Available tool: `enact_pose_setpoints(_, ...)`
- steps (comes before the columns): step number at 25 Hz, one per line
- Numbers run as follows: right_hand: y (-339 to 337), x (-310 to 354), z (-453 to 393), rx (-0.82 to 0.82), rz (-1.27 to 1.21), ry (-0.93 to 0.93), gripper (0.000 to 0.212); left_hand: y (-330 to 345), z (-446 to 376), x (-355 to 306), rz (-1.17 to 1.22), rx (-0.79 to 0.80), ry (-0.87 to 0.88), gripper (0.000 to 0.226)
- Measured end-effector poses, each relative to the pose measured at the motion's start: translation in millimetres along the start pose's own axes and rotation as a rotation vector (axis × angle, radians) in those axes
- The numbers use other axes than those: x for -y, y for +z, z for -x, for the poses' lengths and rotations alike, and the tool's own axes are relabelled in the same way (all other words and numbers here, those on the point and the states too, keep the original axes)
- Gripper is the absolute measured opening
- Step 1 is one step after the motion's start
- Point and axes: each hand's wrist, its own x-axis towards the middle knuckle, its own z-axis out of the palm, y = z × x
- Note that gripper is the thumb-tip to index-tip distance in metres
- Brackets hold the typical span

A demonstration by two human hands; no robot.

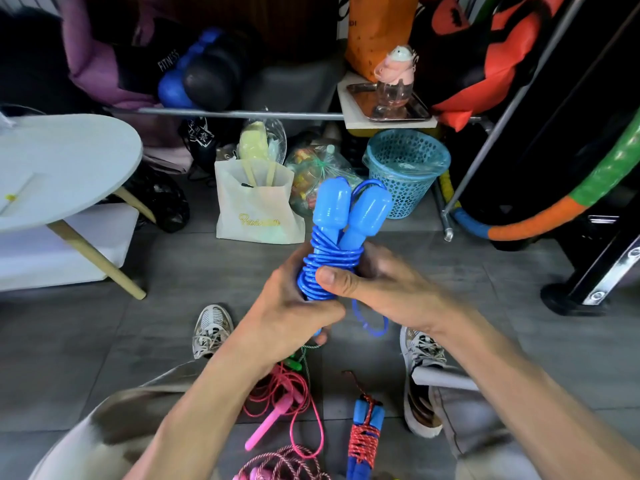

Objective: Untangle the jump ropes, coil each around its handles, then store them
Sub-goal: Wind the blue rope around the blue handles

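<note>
A glossy blue plastic jump rope (329, 261) is coiled tightly round its two upright handles (one loose loop dangles). The left hand (294, 306) grips the bundle's base. The right hand (374, 282) pinches the coils.

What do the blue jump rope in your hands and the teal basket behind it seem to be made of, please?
Blue jump rope: glossy moulded plastic handles, smooth shiny cord, probably PVC. Teal basket: rigid perforated plastic, apparently lined with a thin clear film bag.

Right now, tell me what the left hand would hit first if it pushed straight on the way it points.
The left hand, gripping the blue jump rope, points up and away toward the white shopping bag on the floor. That bag looks first in line, though depth is unclear; the blue mesh basket sits further right.
</note>
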Motion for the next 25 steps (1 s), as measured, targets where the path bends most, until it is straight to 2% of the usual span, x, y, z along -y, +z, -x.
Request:
enact_pose_setpoints(2, -5.2, 2.5, 2.0, -0.087, 0.277, 0.076, 0.036, 0.2, -3.0, 4.6, -0.151, -0.146, 0.054, 0.036)
enact_pose_setpoints(4, -4.4, 4.1, 3.7, -0.190, 0.486, 0.160, 0.041, -0.8, -6.3, 13.2, -0.417, -0.341, 0.072, 0.035)
enact_pose_setpoints(5, -1.6, 3.5, 5.0, -0.208, 0.448, 0.185, 0.036, 0.7, -5.5, 14.6, -0.549, -0.410, 0.045, 0.037)
enact_pose_setpoints(7, 9.3, 5.9, 5.7, -0.209, 0.167, 0.256, 0.032, 9.3, -4.5, 17.7, -0.846, -0.454, -0.008, 0.047)
enact_pose_setpoints(9, 15.1, 1.4, 5.9, -0.297, 0.048, 0.289, 0.049, 20.2, -3.1, 18.4, -1.034, -0.416, 0.001, 0.055)
enact_pose_setpoints(11, 12.3, -2.3, 5.7, -0.380, -0.005, 0.248, 0.052, 18.8, -3.3, 13.3, -0.940, -0.400, 0.090, 0.057)
enact_pose_setpoints(12, 8.4, 0.3, 6.4, -0.373, -0.054, 0.217, 0.043, 14.6, -1.1, 9.4, -0.778, -0.347, 0.110, 0.057)
enact_pose_setpoints(13, 4.3, 1.9, 6.3, -0.331, -0.110, 0.175, 0.031, 9.4, 1.5, 4.3, -0.516, -0.230, 0.067, 0.059)
enact_pose_setpoints(15, -0.9, 9.5, 10.0, -0.126, -0.199, 0.073, 0.016, -1.1, 4.7, -2.1, 0.091, 0.043, -0.032, 0.059)
enact_pose_setpoints(16, -1.1, 11.9, 11.1, -0.023, -0.213, 0.032, 0.017, -5.5, 5.9, -3.0, 0.275, 0.142, -0.071, 0.053)
enact_pose_setpoints(17, -1.3, 14.3, 12.5, 0.047, -0.216, 0.009, 0.018, -8.4, 7.2, -4.2, 0.343, 0.198, -0.086, 0.048)
enact_pose_setpoints(19, -2.4, 11.1, 9.8, 0.025, -0.134, 0.026, 0.020, -7.9, 6.8, -2.8, 0.245, 0.144, -0.052, 0.041)
enact_pose_setpoints(23, 0.5, -0.5, 5.5, -0.161, 0.344, 0.158, 0.031, -0.6, -0.7, 7.2, -0.238, -0.256, 0.089, 0.040)
enact_pose_setpoints(25, 5.8, -1.8, 5.0, -0.184, 0.204, 0.219, 0.019, 5.8, -3.0, 10.6, -0.330, -0.380, 0.067, 0.039)
